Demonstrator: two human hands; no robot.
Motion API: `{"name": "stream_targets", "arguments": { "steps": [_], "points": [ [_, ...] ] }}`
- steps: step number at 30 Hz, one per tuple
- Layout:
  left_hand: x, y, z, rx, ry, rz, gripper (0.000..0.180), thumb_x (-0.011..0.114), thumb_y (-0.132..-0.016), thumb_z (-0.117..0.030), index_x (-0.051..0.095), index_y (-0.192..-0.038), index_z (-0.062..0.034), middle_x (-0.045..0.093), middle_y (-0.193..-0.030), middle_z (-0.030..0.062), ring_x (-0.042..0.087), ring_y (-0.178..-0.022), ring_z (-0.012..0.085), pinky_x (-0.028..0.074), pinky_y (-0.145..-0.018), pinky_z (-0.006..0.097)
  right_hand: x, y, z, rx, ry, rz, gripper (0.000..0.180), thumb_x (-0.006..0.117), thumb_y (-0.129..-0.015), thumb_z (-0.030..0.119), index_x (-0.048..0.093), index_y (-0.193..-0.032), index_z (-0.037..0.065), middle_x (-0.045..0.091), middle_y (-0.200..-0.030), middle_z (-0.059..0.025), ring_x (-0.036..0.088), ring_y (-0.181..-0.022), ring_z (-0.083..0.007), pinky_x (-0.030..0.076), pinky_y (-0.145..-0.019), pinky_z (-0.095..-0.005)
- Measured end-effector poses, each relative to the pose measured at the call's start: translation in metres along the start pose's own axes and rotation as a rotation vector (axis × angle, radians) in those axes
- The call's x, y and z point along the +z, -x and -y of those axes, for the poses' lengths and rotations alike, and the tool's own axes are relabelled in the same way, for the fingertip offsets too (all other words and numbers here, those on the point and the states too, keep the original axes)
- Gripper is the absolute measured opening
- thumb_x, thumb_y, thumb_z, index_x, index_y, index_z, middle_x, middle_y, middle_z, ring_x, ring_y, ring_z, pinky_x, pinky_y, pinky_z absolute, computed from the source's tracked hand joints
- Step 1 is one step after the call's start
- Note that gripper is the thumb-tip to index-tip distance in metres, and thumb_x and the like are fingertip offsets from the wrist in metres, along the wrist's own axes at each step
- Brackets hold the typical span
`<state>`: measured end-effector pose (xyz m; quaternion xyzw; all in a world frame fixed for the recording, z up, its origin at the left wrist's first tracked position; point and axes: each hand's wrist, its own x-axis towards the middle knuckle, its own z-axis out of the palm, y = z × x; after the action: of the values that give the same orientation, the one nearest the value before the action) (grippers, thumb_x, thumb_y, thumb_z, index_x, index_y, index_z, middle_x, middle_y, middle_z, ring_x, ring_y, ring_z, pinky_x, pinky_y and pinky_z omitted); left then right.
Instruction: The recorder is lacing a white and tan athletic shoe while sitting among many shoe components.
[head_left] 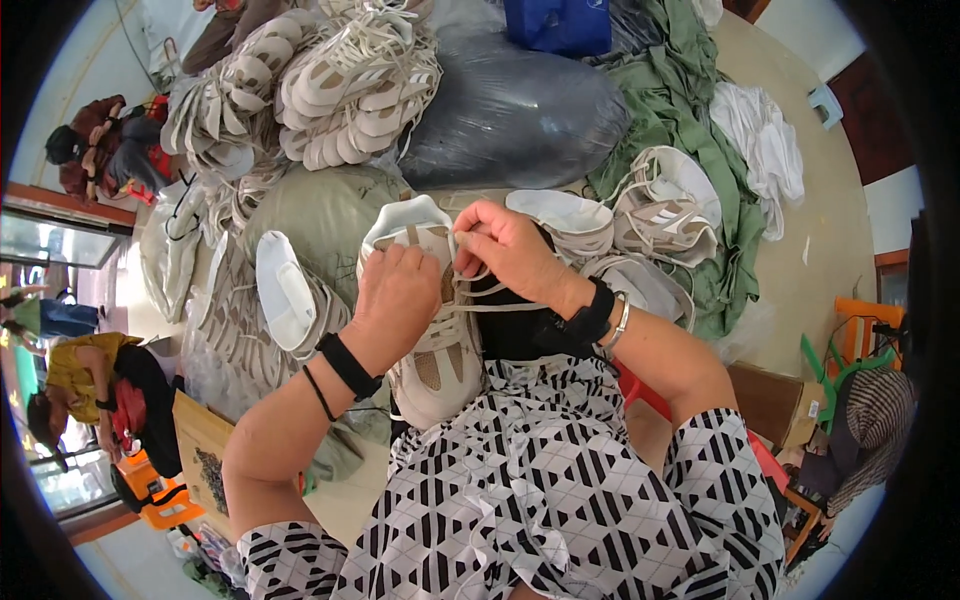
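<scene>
Through my remote feed, the shoe (437, 372) lies just nine o'clock of centre, pointing toward six. My left hand (400, 292) curls over it, grip hidden; my right hand (515, 257) pinches the lace (505, 308). I'd draw evenly, avoiding twists.

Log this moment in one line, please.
left hand: on beige shoe | right hand: pinching lace | shoe: pointing toward patterned top | nearby: shoe bundle, dark plastic bag
</scene>
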<state>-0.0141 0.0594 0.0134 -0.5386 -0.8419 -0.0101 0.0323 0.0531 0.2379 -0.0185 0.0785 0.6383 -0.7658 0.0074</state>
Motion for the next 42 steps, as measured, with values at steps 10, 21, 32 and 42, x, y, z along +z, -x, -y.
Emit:
{"name": "stream_targets", "arguments": {
  "steps": [10, 21, 32, 42],
  "points": [
    [-0.006, -0.006, 0.038, 0.016, 0.634, -0.017, 0.011, 0.063, -0.083, -0.010, 0.064, -0.094, -0.0074, 0.059, -0.087, 0.0074, 0.057, -0.082, 0.0211, 0.044, -0.076, 0.032, -0.003, 0.005, -0.002, 0.030, -0.060, -0.015, 0.010, 0.054, -0.094, 0.008, 0.053, -0.097, 0.000, 0.064, -0.078, -0.0076, 0.062, -0.066, -0.0111, 0.051, -0.059, -0.0227],
    [0.008, -0.008, 0.030, -0.454, 1.122, -0.002, 0.015, 0.071, -0.081, -0.016, 0.062, -0.087, -0.0064, 0.056, -0.075, -0.0020, 0.051, -0.068, 0.0094, 0.041, -0.063, 0.024, 0.005, -0.006, -0.002, 0.027, 0.084, 0.025, 0.010, 0.053, -0.095, 0.007, 0.054, -0.101, -0.001, 0.064, -0.079, -0.0064, 0.062, -0.068, -0.0112, 0.051, -0.063, -0.0229],
    [0.000, -0.019, 0.057, -0.585, 1.413, 0.063, 0.017, 0.064, -0.089, -0.019, 0.064, -0.088, -0.0025, 0.056, -0.077, -0.0049, 0.046, -0.070, 0.0032, 0.038, -0.063, 0.019, 0.017, 0.010, -0.006, -0.269, 0.634, 0.085, 0.008, 0.065, -0.083, 0.008, 0.061, -0.087, 0.002, 0.061, -0.080, -0.0067, 0.062, -0.069, -0.0174, 0.049, -0.064, -0.0288],
    [0.000, -0.015, 0.049, -0.577, 1.558, 0.023, 0.016, 0.061, -0.091, -0.019, 0.063, -0.095, -0.0037, 0.061, -0.085, -0.0039, 0.050, -0.076, 0.0031, 0.040, -0.069, 0.019, 0.020, 0.008, -0.005, -0.248, 0.740, 0.075, 0.008, 0.064, -0.079, 0.013, 0.064, -0.083, 0.006, 0.060, -0.083, -0.0106, 0.061, -0.078, -0.0299, 0.049, -0.068, -0.0379]
  ]
}}
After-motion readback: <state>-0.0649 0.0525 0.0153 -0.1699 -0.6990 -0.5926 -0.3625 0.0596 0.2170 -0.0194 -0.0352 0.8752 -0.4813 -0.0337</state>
